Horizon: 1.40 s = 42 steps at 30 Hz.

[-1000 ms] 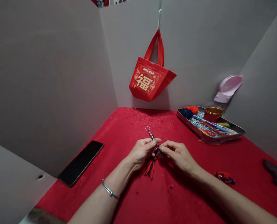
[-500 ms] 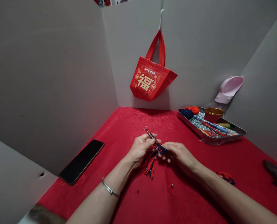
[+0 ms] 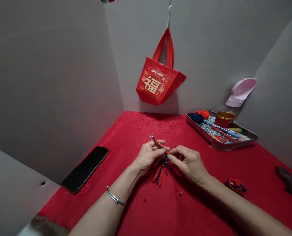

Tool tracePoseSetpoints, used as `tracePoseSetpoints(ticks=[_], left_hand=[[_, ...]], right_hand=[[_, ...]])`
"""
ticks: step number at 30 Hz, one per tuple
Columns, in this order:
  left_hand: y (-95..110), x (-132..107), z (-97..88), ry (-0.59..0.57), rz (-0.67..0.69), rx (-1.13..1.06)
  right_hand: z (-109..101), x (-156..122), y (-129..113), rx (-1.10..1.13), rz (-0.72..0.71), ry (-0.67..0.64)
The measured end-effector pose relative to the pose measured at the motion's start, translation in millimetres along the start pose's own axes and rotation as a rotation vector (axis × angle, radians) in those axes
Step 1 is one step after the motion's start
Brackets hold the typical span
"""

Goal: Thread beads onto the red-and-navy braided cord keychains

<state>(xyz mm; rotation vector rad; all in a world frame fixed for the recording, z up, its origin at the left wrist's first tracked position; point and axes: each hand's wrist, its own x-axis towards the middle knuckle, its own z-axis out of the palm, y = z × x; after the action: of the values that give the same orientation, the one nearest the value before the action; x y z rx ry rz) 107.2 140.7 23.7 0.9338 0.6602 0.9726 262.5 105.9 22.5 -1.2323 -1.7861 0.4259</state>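
Note:
My left hand (image 3: 149,155) grips a thin braided cord (image 3: 159,143) of red and navy strands, its upper end pointing up and left. The fingertips of my right hand (image 3: 187,162) pinch the same cord low down, close to my left fingers. A tassel of red and navy strands (image 3: 158,173) hangs below the hands onto the red cloth. The hands hide the join between cord and tassel. A silver bangle (image 3: 115,197) circles my left wrist.
The red cloth-covered table (image 3: 146,209) has a black phone (image 3: 85,165) at left and a tin tray (image 3: 222,139) of yarn balls, a gold-rimmed cup and metal bits at back right. A small cord bundle (image 3: 235,186) and dark pliers (image 3: 289,185) lie right. A red bag (image 3: 155,83) hangs behind.
The cord has tilted further left and lies flatter, and the metal ring at its end no longer shows clearly. My right fingers have moved from the loose strands onto the cord.

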Motion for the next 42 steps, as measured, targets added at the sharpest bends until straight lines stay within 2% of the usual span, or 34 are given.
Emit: tracePoseSetpoints(ticks=[2, 7, 12, 19, 27, 31, 34, 37, 39, 42], left_hand=[[-1, 0, -0.2, 0.003, -0.004, 0.003], [-1, -1, 1.1, 0.006, -0.002, 0.074], [-1, 0, 1.5, 0.039, 0.061, 0.216], [-1, 2, 0.2, 0.119, 0.101, 0.288], [0, 1, 3.3, 0.198, 0.1, 0.241], [1, 2, 0.6, 0.226, 0.082, 0.21], [2, 4, -2.2, 0.217, 0.041, 0.184], [2, 4, -3.0, 0.214, 0.03, 0.181], [2, 4, -2.1, 0.221, 0.036, 0.182], [2, 3, -0.6, 0.226, 0.04, 0.18]], right_hand=[[-2, 0, 0, -0.007, -0.005, -0.018], [-5, 1, 0, 0.132, 0.134, -0.143], [-3, 3, 1, 0.162, 0.223, -0.18], [3, -2, 2, -0.069, 0.119, -0.265], [5, -2, 0, -0.08, 0.117, -0.311], [3, -1, 4, 0.08, 0.18, -0.274], [0, 1, 6, 0.201, 0.281, -0.134], [-3, 2, 2, 0.156, 0.256, 0.011], [-3, 1, -3, 0.068, 0.182, 0.005], [0, -2, -10, -0.021, 0.133, -0.105]])
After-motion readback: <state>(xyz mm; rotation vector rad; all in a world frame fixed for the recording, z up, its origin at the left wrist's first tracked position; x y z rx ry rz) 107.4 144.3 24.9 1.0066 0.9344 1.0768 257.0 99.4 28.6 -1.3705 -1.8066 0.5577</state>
